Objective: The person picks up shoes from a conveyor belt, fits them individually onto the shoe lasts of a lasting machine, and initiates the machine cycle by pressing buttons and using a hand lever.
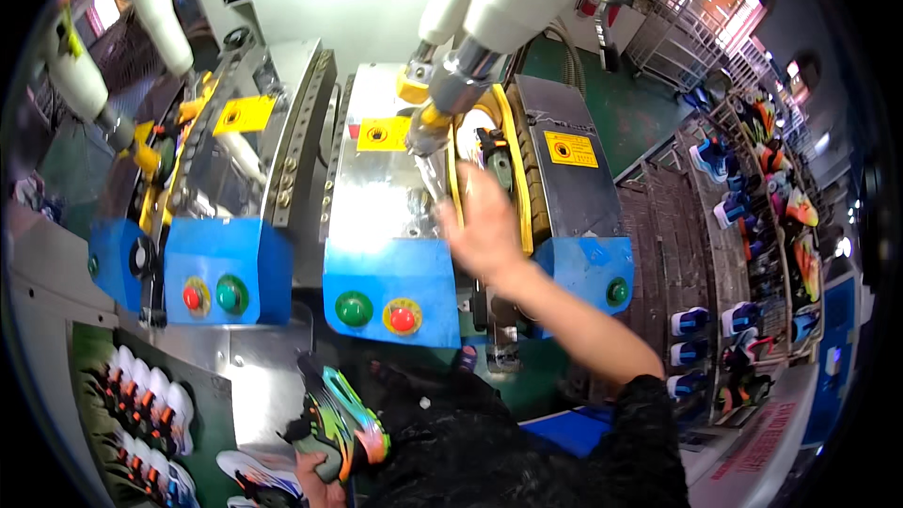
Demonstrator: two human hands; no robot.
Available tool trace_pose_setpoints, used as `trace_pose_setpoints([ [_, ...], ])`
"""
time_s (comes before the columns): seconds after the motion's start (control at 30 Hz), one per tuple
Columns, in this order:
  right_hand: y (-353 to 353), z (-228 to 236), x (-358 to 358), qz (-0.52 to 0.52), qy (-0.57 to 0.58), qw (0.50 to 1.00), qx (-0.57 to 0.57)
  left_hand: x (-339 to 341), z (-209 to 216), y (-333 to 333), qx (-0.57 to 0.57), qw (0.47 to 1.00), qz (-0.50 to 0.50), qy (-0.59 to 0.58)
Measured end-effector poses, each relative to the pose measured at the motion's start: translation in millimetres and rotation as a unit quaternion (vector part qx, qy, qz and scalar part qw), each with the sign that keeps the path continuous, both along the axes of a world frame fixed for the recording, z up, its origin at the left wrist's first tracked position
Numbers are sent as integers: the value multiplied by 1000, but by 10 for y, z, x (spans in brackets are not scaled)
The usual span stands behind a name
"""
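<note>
My left hand [322,484] grips a sports shoe [350,421] with green, orange and pink colours, low beside the metal ledge. My right hand [484,229] reaches over the front of the middle press, at the slot between its yellow-edged pads [518,169]. A dark green and black shoe with a white sole [496,152] sits in that slot, just beyond my right fingers. Next to my thumb a shiny metal rod [430,176] slants down from the press head [451,99]. My right fingers are blurred and partly hidden, so their grip is unclear.
Blue front panels carry green buttons [354,309] and red buttons [402,318]. A second press station [212,160] stands at left. Several white-soled shoes [150,400] line a rack at lower left, beside another shoe [261,476]. Shelves [658,226] of shoes stand at right.
</note>
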State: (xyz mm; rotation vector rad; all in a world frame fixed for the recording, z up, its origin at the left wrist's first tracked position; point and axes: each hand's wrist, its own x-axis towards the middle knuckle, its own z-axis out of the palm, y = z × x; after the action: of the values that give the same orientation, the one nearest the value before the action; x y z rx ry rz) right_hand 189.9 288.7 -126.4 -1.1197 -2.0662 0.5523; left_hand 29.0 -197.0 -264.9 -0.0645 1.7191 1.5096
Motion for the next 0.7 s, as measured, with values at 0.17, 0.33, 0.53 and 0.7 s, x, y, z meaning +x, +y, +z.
trace_pose_setpoints([
  [0.17,-1076,-722,-1199,185,-98,967,143,-172,166,212,24,996,46,-77],
  [0.33,-1001,-738,-1389,252,-125,954,105,-208,123,-57,57,989,112,-81],
  [0.53,-2701,-687,-964,444,104,877,-150,551,1010,-202,88,925,344,-138],
  [0.7,-3492,-1523,-526,348,128,816,-444,974,1211,-1194,217,857,462,-71],
])
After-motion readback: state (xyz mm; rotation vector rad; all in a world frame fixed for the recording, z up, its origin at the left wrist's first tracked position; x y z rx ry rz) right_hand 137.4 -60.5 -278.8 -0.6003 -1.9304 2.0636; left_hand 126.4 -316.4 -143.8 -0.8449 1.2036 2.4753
